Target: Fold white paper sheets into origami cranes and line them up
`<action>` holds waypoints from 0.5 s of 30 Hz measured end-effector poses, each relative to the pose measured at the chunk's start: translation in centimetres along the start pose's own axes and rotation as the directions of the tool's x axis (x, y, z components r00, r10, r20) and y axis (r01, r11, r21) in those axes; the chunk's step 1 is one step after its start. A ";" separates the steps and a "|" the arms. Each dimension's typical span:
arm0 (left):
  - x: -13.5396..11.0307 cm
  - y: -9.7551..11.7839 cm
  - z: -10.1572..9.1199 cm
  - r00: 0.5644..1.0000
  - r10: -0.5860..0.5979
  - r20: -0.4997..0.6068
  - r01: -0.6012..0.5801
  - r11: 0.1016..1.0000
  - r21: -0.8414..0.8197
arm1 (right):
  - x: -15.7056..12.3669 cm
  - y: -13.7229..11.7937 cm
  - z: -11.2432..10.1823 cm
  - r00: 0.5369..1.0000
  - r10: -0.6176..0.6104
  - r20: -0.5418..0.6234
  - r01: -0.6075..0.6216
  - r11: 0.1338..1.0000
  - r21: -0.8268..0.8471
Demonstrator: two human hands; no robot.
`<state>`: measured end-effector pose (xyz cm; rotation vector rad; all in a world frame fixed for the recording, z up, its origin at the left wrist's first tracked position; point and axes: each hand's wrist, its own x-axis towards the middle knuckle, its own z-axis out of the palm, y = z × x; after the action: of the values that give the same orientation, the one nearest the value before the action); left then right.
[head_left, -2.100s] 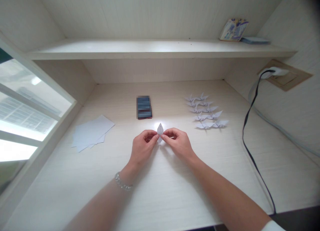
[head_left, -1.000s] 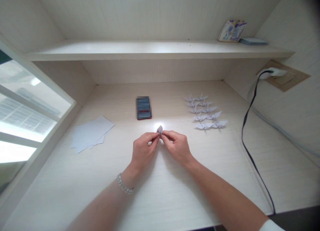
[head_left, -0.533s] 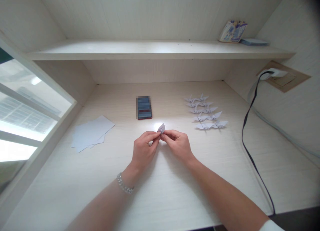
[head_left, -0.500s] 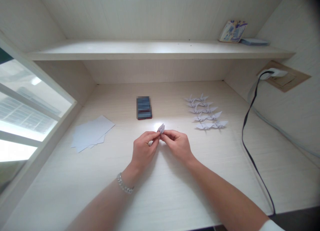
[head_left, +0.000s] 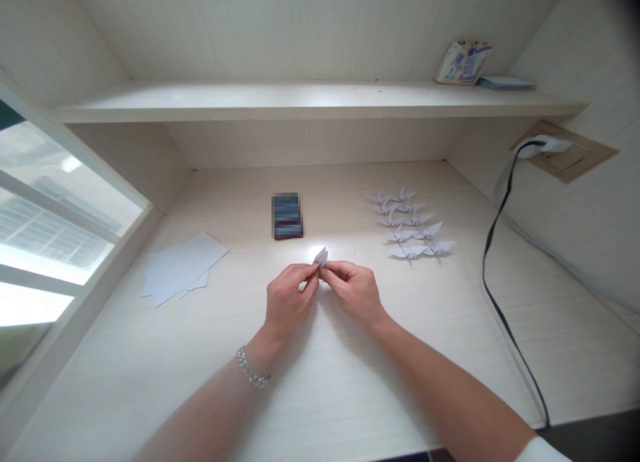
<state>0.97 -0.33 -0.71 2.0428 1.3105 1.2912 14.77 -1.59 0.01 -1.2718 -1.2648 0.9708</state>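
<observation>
A small piece of folded white paper [head_left: 321, 256] is pinched between both my hands over the middle of the desk, its pointed tips facing away from me. My left hand [head_left: 291, 294] grips its left side between thumb and forefinger; a chain bracelet circles that wrist. On the other side, my right hand [head_left: 354, 289] pinches the paper with thumb and fingertips. My fingers cover its lower part. To the right stand several folded paper cranes [head_left: 413, 223], set out in paired rows. Loose white paper sheets [head_left: 183, 265] lie overlapping on the left.
A dark, blurred rectangular object [head_left: 287, 216] lies beyond my hands. From a wall socket [head_left: 565, 151] a black cable [head_left: 493, 232] runs down the desk's right side. The shelf [head_left: 320, 102] above holds a printed packet [head_left: 463, 62] and a flat bluish item [head_left: 506, 83].
Hardly anything differs. Both hands keep the same pinch on the folded paper, and the whole view has shifted very slightly.
</observation>
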 end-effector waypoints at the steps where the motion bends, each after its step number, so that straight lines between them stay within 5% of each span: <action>1: 0.0 0.0 0.0 1.000 0.004 0.012 -0.004 1.000 -0.014 | 0.1 0.0 0.0 1.000 0.008 -0.004 -0.008 1.000 0.017; 10: -0.1 0.8 0.1 0.988 -0.025 0.153 0.056 0.978 -0.202 | 1.2 1.5 -0.4 0.993 0.108 -0.043 -0.092 0.960 0.265; 15: -0.1 0.7 -0.3 0.973 -0.232 0.003 0.228 0.955 -0.190 | 1.1 1.7 -0.5 0.996 0.085 0.018 -0.086 0.957 0.278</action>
<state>1.04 -0.85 -0.08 1.6974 1.3332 1.2779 15.58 -0.36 -1.42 -1.1103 -1.0409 1.1707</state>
